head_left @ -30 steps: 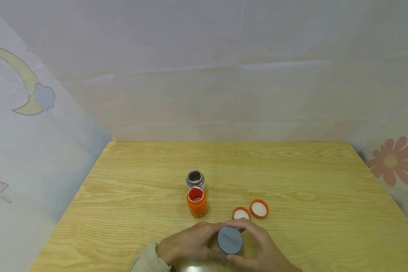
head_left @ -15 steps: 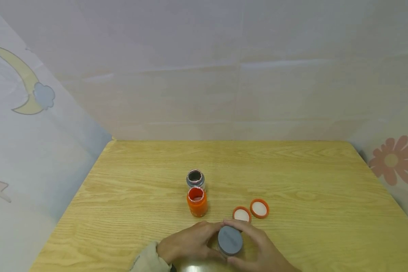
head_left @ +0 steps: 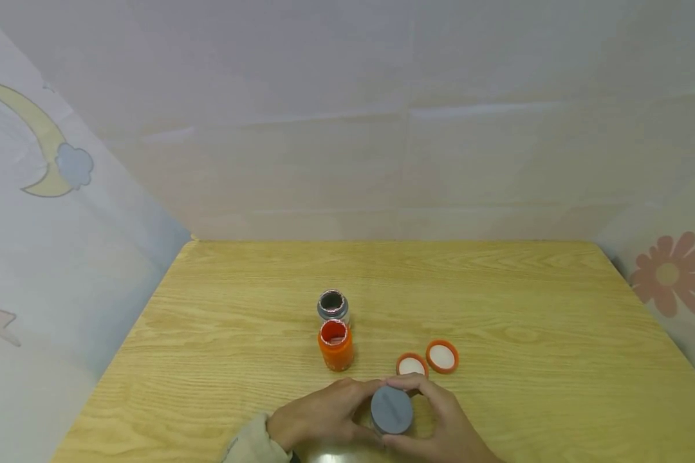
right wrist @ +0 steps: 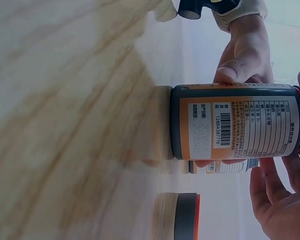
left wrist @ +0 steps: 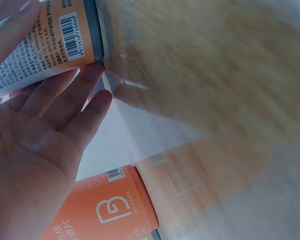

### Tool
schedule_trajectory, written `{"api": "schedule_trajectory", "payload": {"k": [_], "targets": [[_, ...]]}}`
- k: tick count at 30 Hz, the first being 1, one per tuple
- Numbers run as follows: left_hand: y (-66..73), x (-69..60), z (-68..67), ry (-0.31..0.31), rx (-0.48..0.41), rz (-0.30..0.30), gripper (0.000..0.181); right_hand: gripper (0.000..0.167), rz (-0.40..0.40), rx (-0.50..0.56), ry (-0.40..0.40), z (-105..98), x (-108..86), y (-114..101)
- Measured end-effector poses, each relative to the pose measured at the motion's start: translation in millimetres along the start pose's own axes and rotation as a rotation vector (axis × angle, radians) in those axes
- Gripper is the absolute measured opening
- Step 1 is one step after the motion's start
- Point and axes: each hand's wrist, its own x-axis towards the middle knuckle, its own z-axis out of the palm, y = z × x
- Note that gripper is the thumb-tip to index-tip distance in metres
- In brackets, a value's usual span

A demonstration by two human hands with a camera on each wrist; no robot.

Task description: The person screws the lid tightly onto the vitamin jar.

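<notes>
Between two hands (head_left: pixel 321 411) — one bottle (head_left: pixel 392 410), beyond — two bottles (head_left: pixel 337 357), two caps (head_left: pixel 442 357)

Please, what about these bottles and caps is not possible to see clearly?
Head view: lower part of the rear bottle, hidden behind the orange bottle.
Head view: any marking on the grey cap, blurred.
Right wrist view: the grey cap's end, cut off by the right edge.
</notes>
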Motion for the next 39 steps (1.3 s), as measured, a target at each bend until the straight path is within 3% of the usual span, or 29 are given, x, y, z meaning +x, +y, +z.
{"api": "schedule_trajectory", "payload": {"k": [17, 26, 33, 39], "targets": [[2.7, -1.4, 0.5, 0.003, -0.013, -0.012, 0.062, 0.067, 0.163, -0.005, -0.078, -7, 1.3, -9], [-2.2, -3.4, 0.0, 0.057, 0.0, 0.043, 0.043, 0.061, 0.095, -0.047, -0.037, -16, 3.6, -5], [-3.8, -12.3, -4.2, 0.087, -0.053, -0.016, 0.043, 0.061, 0.144, -0.101, -0.005, -21, 2.4, -6], [-7.8, -20.4, -10.2, 0.126, -0.009, -0.026, 0.051, 0.063, 0.148, -0.162, 0.015, -26, 1.4, -2]]}}
